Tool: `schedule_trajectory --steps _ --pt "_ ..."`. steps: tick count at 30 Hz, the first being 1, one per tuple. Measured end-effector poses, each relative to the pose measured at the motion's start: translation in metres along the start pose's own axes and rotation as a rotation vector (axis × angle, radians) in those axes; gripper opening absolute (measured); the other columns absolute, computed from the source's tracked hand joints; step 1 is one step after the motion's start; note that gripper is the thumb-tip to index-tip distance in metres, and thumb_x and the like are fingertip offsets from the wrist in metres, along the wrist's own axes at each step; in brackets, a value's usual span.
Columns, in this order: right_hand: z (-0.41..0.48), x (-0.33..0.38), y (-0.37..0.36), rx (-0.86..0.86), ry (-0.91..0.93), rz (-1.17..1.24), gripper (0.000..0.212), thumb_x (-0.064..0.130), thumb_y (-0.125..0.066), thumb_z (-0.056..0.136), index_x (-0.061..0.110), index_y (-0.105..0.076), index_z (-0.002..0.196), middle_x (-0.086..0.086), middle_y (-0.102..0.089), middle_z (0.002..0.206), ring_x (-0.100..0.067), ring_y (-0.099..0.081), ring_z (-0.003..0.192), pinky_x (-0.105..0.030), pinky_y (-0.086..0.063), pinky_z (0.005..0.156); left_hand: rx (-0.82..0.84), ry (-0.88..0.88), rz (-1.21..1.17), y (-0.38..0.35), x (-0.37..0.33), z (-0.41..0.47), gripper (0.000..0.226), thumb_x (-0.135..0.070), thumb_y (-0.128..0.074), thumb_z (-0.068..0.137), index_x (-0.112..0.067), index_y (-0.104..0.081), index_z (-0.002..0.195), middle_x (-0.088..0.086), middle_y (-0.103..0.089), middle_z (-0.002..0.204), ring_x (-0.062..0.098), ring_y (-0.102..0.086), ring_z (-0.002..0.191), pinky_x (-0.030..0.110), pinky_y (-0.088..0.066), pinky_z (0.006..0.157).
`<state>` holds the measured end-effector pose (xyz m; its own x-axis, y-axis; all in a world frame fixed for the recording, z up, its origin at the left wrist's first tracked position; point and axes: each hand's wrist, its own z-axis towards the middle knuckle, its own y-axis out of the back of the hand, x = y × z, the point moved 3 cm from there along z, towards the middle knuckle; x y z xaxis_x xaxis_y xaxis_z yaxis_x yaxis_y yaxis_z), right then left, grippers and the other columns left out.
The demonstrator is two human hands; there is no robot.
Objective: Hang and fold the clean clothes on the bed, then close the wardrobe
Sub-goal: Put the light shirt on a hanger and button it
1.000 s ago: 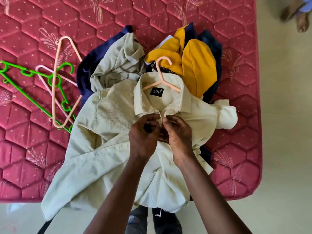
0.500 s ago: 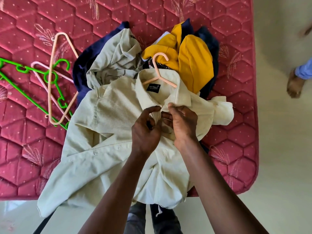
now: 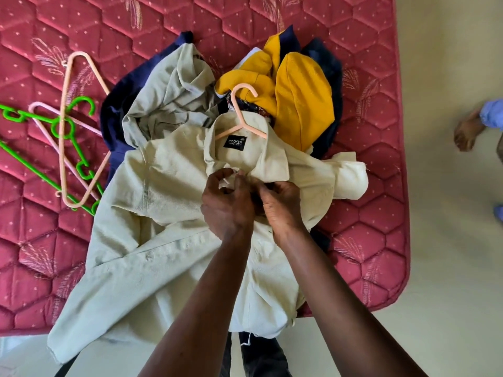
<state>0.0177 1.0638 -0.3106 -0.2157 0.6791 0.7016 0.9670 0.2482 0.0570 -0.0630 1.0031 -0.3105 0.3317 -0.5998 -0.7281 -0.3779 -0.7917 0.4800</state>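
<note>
Buttoning in progress: the cream shirt [image 3: 168,213], spread on the bed [image 3: 40,36] with a peach hanger [image 3: 239,123] through its collar, is pinched just below the collar by the left hand [image 3: 226,205] and the right hand [image 3: 280,205], fingers curled on cloth. Next, probably, the front must be fastened, then the hanger lifted.

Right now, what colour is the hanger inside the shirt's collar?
The hanger is peach pink, clearest in the head view.
</note>
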Motion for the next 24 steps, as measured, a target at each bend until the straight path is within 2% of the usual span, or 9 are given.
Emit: schedule_trajectory --steps 4,8,11,14,19,22,24 --pt "0.006 -0.002 0.001 -0.008 -0.031 -0.018 0.019 0.016 -0.079 0.090 -0.003 -0.077 0.090 -0.018 -0.077 0.084 -0.025 -0.076 0.070 -0.031 -0.061 0.057 0.032 -0.018 0.090 -0.007 0.001 0.005 0.017 -0.050 -0.074 0.089 -0.036 -0.077 0.098 -0.008 -0.077 0.097 0.015 -0.071 0.093 0.035 -0.057 0.082" --pt "0.013 -0.005 0.004 0.003 -0.065 -0.046 0.022 0.019 -0.078 0.091 -0.003 -0.076 0.093 -0.021 -0.077 0.088 -0.037 -0.076 0.080 -0.042 -0.065 0.065 0.064 0.040 0.055 -0.014 0.004 0.014 0.017 -0.050 -0.077 0.083 -0.034 -0.077 0.090 -0.010 -0.076 0.088 0.012 -0.072 0.085 0.041 -0.061 0.082" --pt "0.017 -0.009 0.004 0.003 -0.103 -0.061 0.026 0.022 -0.078 0.091 -0.003 -0.076 0.094 -0.020 -0.077 0.087 -0.036 -0.077 0.079 -0.038 -0.064 0.060 0.081 0.085 0.042 -0.021 0.008 0.020 0.019 -0.049 -0.079 0.080 -0.031 -0.076 0.084 -0.010 -0.075 0.081 0.013 -0.073 0.079 0.043 -0.062 0.080" --pt "0.021 -0.010 0.005 0.017 -0.137 -0.072 0.027 0.024 -0.078 0.091 -0.002 -0.075 0.094 -0.017 -0.078 0.085 -0.033 -0.077 0.076 -0.038 -0.063 0.061 0.087 0.126 0.032 -0.029 0.014 0.026 0.021 -0.050 -0.080 0.079 -0.030 -0.074 0.082 -0.010 -0.075 0.082 0.014 -0.073 0.081 0.043 -0.062 0.083" --pt "0.024 -0.010 0.007 0.044 -0.179 -0.061 0.023 0.021 -0.075 0.094 -0.002 -0.075 0.096 -0.012 -0.077 0.079 -0.021 -0.074 0.061 -0.026 -0.056 0.051 0.011 0.227 0.017 -0.035 0.016 0.024 0.024 -0.055 -0.083 0.079 -0.035 -0.071 0.082 -0.010 -0.073 0.091 0.016 -0.071 0.091 0.038 -0.058 0.087" --pt "0.028 -0.016 0.008 0.013 -0.196 -0.058 0.025 0.019 -0.072 0.095 -0.006 -0.073 0.098 -0.014 -0.074 0.078 -0.021 -0.071 0.060 -0.027 -0.056 0.052 -0.044 0.275 0.082 -0.042 0.011 0.025 0.022 -0.052 -0.083 0.081 -0.034 -0.076 0.091 -0.007 -0.076 0.101 0.018 -0.069 0.094 0.037 -0.056 0.090" --pt "0.031 -0.020 0.009 -0.015 -0.190 -0.049 0.026 0.015 -0.069 0.097 -0.011 -0.071 0.096 -0.015 -0.070 0.073 -0.019 -0.066 0.056 -0.027 -0.055 0.051 -0.053 0.292 0.146 -0.048 0.008 0.029 0.022 -0.052 -0.081 0.082 -0.032 -0.075 0.088 -0.005 -0.075 0.101 0.021 -0.068 0.097 0.035 -0.052 0.090"
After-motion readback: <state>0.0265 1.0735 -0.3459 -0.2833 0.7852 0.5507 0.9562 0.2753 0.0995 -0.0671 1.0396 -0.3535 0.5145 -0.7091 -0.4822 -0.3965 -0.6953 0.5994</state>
